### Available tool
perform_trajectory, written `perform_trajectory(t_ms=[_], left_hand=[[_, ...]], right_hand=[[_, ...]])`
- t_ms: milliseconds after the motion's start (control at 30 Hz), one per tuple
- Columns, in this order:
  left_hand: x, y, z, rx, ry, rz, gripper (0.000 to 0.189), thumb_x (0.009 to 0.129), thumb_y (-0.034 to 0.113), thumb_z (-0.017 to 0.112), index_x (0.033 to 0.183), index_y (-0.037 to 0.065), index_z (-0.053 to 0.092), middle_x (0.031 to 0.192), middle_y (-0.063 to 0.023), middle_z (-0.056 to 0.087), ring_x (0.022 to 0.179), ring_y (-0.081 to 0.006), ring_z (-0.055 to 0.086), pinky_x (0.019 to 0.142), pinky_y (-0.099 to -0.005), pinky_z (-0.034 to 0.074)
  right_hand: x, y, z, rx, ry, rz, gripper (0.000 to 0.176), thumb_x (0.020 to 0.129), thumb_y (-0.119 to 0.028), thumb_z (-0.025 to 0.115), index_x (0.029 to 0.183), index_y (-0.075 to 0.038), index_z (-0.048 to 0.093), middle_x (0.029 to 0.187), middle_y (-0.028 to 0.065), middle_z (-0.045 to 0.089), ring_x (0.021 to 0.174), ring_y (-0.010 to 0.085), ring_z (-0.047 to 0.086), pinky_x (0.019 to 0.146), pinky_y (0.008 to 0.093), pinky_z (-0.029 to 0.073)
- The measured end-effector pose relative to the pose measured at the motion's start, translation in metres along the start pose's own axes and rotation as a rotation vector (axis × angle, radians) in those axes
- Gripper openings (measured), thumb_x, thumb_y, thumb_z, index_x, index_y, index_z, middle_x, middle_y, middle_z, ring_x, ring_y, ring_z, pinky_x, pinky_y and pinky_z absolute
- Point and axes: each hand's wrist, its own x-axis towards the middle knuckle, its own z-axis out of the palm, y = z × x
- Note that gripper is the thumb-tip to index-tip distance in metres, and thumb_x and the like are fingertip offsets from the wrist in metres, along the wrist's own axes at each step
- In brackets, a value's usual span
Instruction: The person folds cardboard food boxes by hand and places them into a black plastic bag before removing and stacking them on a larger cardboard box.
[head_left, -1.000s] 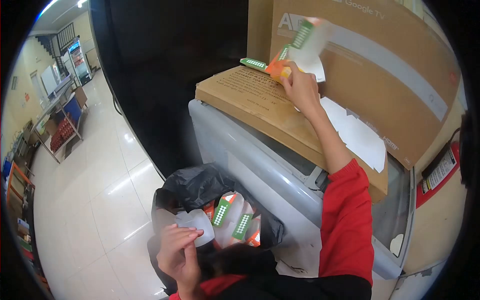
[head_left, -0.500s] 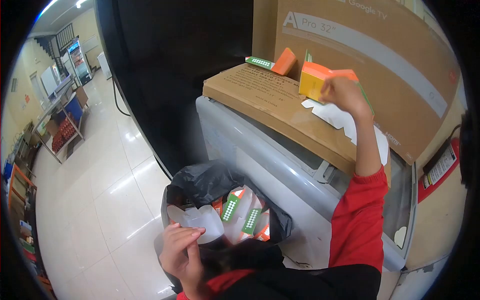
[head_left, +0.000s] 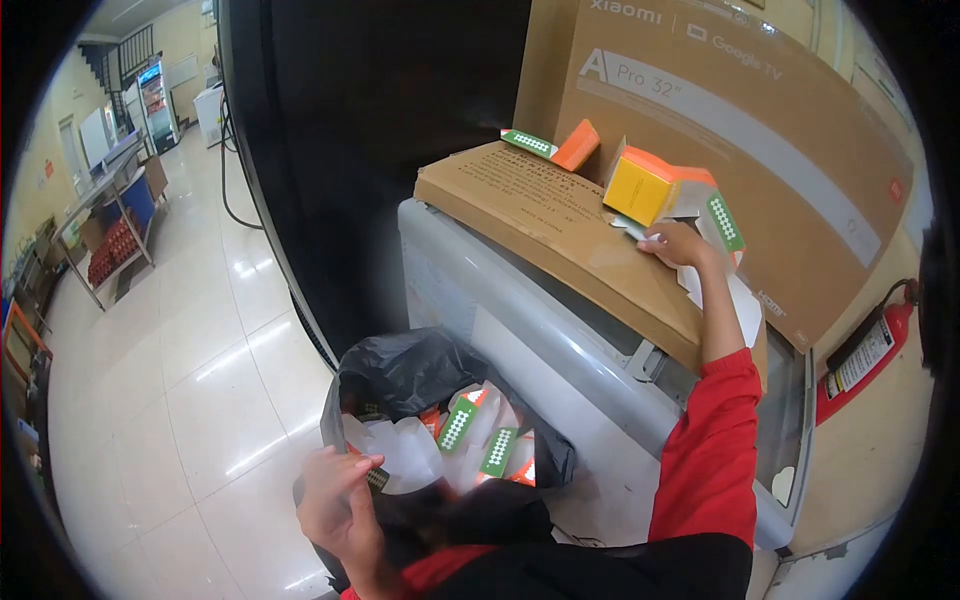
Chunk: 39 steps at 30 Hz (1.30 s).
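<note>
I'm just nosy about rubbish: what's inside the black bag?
Inside the black bag are printed cartons with green, orange and white surfaces. Whatever lies beneath them is covered, and the left hand hides part of the bag's near side.

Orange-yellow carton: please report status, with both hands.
Right hand at white card beside carton, grip unclear. Left hand open, by black bag. Carton on flat box, tall box close behind.

My right fingertips overlap the white card — I can't tell their grip. My left hand hides part of the black bag — its bottom is behind my dark clothing.
</note>
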Motion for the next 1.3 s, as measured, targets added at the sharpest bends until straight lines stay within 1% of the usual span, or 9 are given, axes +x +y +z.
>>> perform_trajectory(t_ms=[100,300,467,567,633,733,833,967,1300], left_hand=[[-0.001,0.002,0.0,0.005,0.01,0.0,0.009,0.084,0.001,0.051,0.084,0.003,0.06,0.074,-0.0079,0.065,0.071,-0.0161,0.058,0.088,-0.0387,0.034],[0.0,0.003,0.002,0.017,0.011,-0.002,0.011,0.082,-0.002,0.051,0.086,0.003,0.06,0.078,-0.0096,0.065,0.074,-0.018,0.059,0.088,-0.0391,0.036],[-0.008,0.008,0.012,-0.115,0.013,-0.077,0.027,0.084,0.011,0.056,0.108,0.0,0.052,0.109,-0.0191,0.056,0.102,-0.0259,0.052,0.097,-0.0399,0.03],[-0.001,0.019,0.024,-0.138,0.04,-0.025,0.052,0.082,0.019,0.06,0.125,-0.001,0.038,0.126,-0.0232,0.043,0.119,-0.031,0.041,0.103,-0.041,0.024],[0.0,0.024,0.022,-0.19,-0.004,0.003,0.065,0.081,0.016,0.061,0.132,-0.002,0.026,0.133,-0.0233,0.036,0.124,-0.0324,0.035,0.105,-0.0425,0.019],[-0.013,0.021,0.019,-0.298,-0.009,-0.025,0.047,0.083,0.014,0.058,0.121,0.0,0.035,0.108,-0.0197,0.058,0.112,-0.0299,0.049,0.106,-0.044,0.012],[-0.016,0.018,0.016,-0.402,0.214,0.015,0.034,0.081,0.009,0.058,0.109,0.003,0.04,0.09,-0.0132,0.063,0.098,-0.0261,0.058,0.105,-0.0433,0.015],[-0.004,0.022,0.015,-0.465,0.359,0.051,0.01,0.083,0.001,0.056,0.09,0.001,0.05,0.085,-0.0128,0.062,0.078,-0.0188,0.057,0.076,-0.0297,0.041],[0.004,0.026,0.02,-0.551,0.398,-0.165,0.011,0.09,0.009,0.048,0.088,0.0,0.043,0.072,-0.0095,0.056,0.06,-0.0103,0.054,0.058,-0.0205,0.047]], right_hand=[[-0.008,-0.008,-0.021,0.033,0.25,-0.112,0.019,0.083,-0.012,0.049,0.091,0.0,0.061,0.089,0.0228,0.06,0.08,0.0368,0.059,0.07,0.0405,0.045],[-0.072,-0.075,-0.089,0.035,1.037,-0.099,0.019,0.088,-0.014,0.043,0.103,-0.004,0.052,0.083,0.0197,0.06,0.073,0.0338,0.059,0.065,0.0403,0.044],[-0.132,-0.17,-0.085,0.339,1.188,-0.503,0.017,0.084,-0.014,0.053,0.1,-0.011,0.057,0.075,0.0087,0.059,0.064,0.0235,0.057,0.056,0.035,0.043],[-0.166,-0.21,-0.054,-0.16,0.953,-0.993,0.025,0.07,-0.017,0.062,0.096,-0.019,0.061,0.064,-0.0024,0.046,0.055,0.0143,0.046,0.049,0.0278,0.036],[-0.18,-0.237,-0.019,0.054,0.841,-1.292,0.033,0.07,-0.02,0.058,0.103,-0.021,0.061,0.064,-0.0056,0.038,0.055,0.0097,0.043,0.051,0.0237,0.035],[-0.195,-0.268,0.004,0.191,0.77,-1.5,0.033,0.071,-0.027,0.064,0.103,-0.019,0.063,0.068,-0.0062,0.043,0.054,0.0103,0.04,0.053,0.0243,0.035],[-0.2,-0.282,-0.008,0.261,0.755,-1.528,0.028,0.072,-0.023,0.066,0.1,-0.017,0.063,0.071,-0.0046,0.046,0.057,0.0105,0.044,0.055,0.0251,0.037],[-0.2,-0.297,-0.013,0.362,0.739,-1.46,0.033,0.065,-0.012,0.074,0.093,-0.015,0.057,0.075,-0.0026,0.054,0.062,0.0129,0.052,0.061,0.0281,0.039],[-0.187,-0.292,0.006,0.443,0.659,-1.352,0.033,0.068,-0.014,0.072,0.098,-0.018,0.059,0.07,-0.0073,0.06,0.053,0.0083,0.052,0.069,0.0265,0.034]])
